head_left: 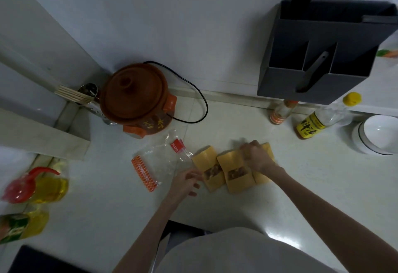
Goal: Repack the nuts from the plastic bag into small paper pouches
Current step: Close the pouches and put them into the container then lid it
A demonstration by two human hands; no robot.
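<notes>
Three pouches (234,171) lay side by side on the tabletop (301,186), nuts (212,172) showing. The right hand (256,157) was curled on the rightmost; left hand (185,183) fingers loosely spread beside the bag (159,160). Writing unreadable.

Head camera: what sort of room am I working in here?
Most likely a home kitchen counter: a clay cooker with a cord stands by the wall, oil bottles sit at the left, and a white bowl at the right.
</notes>
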